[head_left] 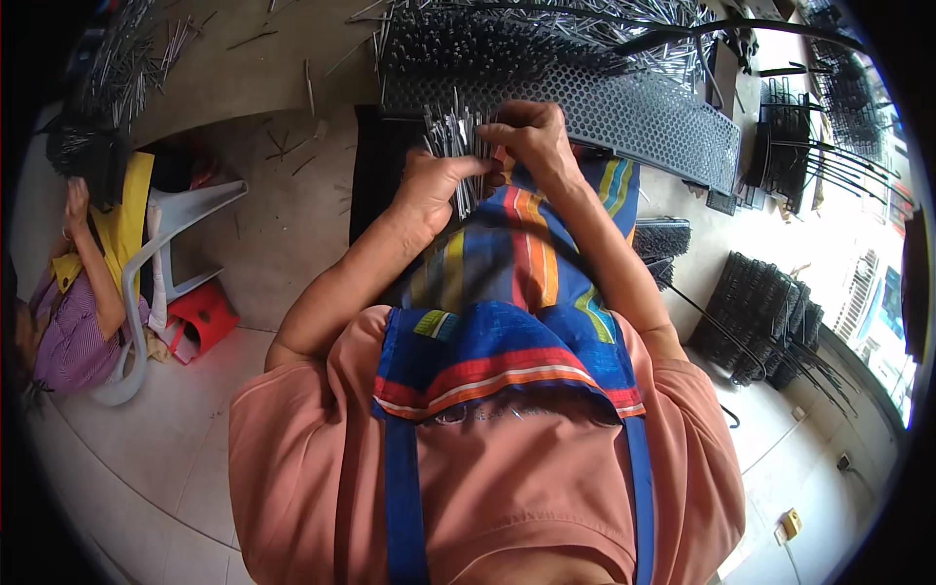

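A loose bundle of thin metallic grey rods point(456, 136) stands roughly upright above my lap. My left hand point(434, 185) is wrapped round its lower part, with the thumb laid across the front. At the bundle's right side, my right hand point(534, 141) is closed, its bent fingers gripping among the rods; some fingertips are hidden. Just beyond my hands lies a long dark panel full of round holes point(673, 122). Many short dark pieces point(468, 49) stand packed together on its left part. A striped blue apron point(526, 234) covers my lap below the bundle.
Loose rods point(673, 19) lie heaped behind the panel. Dark racks of wire-like pieces point(756, 302) stand on the floor at right. At left, another person point(83, 312) sits near a grey plastic chair point(146, 283) and a red container point(202, 322).
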Demonstrator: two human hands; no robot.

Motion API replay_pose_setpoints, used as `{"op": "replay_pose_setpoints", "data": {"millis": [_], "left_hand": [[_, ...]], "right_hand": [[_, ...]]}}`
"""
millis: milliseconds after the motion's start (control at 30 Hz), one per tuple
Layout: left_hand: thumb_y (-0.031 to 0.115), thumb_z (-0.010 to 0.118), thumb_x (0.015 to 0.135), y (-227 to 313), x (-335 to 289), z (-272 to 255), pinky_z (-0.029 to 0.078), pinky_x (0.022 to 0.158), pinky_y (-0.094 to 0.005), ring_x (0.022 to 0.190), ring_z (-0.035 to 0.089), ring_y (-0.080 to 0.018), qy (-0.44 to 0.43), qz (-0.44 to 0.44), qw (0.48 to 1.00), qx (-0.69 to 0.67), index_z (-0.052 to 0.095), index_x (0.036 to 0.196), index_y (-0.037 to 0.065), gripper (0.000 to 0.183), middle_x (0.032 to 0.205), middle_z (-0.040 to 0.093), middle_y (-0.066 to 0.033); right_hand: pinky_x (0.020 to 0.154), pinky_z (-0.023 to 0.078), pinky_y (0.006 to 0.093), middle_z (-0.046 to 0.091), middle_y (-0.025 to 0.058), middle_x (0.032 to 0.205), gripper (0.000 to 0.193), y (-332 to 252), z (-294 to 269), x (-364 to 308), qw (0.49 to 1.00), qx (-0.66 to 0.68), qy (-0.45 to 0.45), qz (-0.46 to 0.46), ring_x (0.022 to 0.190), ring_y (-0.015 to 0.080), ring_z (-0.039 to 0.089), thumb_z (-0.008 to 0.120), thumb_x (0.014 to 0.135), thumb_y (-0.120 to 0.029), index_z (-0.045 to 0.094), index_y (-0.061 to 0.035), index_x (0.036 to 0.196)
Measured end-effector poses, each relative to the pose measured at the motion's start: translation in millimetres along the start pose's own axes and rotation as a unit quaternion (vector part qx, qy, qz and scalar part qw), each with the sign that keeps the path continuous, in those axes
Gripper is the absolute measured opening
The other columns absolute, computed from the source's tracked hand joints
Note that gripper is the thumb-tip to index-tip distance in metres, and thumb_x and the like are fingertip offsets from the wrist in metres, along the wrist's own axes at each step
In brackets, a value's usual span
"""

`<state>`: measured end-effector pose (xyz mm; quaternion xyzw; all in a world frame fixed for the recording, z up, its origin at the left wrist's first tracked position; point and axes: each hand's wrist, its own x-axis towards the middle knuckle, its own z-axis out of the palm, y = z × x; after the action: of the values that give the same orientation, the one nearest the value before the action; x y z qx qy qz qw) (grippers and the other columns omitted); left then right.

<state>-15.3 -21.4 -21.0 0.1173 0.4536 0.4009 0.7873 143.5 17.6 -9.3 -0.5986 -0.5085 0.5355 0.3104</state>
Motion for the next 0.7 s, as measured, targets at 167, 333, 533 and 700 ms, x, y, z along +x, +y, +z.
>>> {"op": "replay_pose_setpoints", "data": {"millis": [167,333,533,700], "left_hand": [[-0.006,0.063,0.081,-1.9,-1.2,-6.2,0.060,0.062,-0.0377,0.073,0.071,-0.0258,0.041,-0.005,0.999,-0.027,0.065,0.103,-0.001,0.023,0.086,0.069,-0.0139],[-0.008,0.063,0.079,-8.5,-2.4,-6.0,0.059,0.060,-0.0349,0.070,0.070,-0.0257,0.071,-0.010,0.997,-0.005,0.066,0.091,-0.006,0.013,0.084,0.069,-0.0154],[-0.006,0.062,0.081,-8.8,-2.1,-9.3,0.059,0.061,-0.0361,0.071,0.070,-0.0247,0.048,-0.019,0.998,0.029,0.067,0.098,-0.002,0.018,0.085,0.070,-0.0143],[-0.005,0.064,0.080,-6.3,-1.7,-8.9,0.059,0.061,-0.0369,0.071,0.070,-0.0255,0.069,0.000,0.997,0.029,0.066,0.097,-0.003,0.017,0.086,0.070,-0.0158]], "right_hand": [[0.048,0.033,0.0192,0.057,-0.0037,0.063,0.004,-13.8,-8.8,-5.1,0.981,0.143,0.132,-0.013,0.055,0.0025,0.046,0.069,0.082,-0.004,0.069,-0.0013,0.079],[0.052,0.035,0.0182,0.062,-0.0038,0.072,0.006,-3.4,-30.2,16.2,0.925,0.107,0.261,-0.254,0.058,0.0015,0.046,0.072,0.080,-0.002,0.072,-0.0028,0.086],[0.058,0.043,0.0187,0.066,-0.0008,0.080,0.008,2.0,-28.4,23.9,0.922,0.041,0.253,-0.290,0.065,0.0033,0.055,0.072,0.077,0.005,0.071,0.0010,0.084],[0.061,0.047,0.0213,0.067,0.0035,0.078,0.011,8.6,-25.1,22.0,0.921,-0.016,0.246,-0.300,0.069,0.0070,0.060,0.074,0.074,0.005,0.071,0.0008,0.083]]}}
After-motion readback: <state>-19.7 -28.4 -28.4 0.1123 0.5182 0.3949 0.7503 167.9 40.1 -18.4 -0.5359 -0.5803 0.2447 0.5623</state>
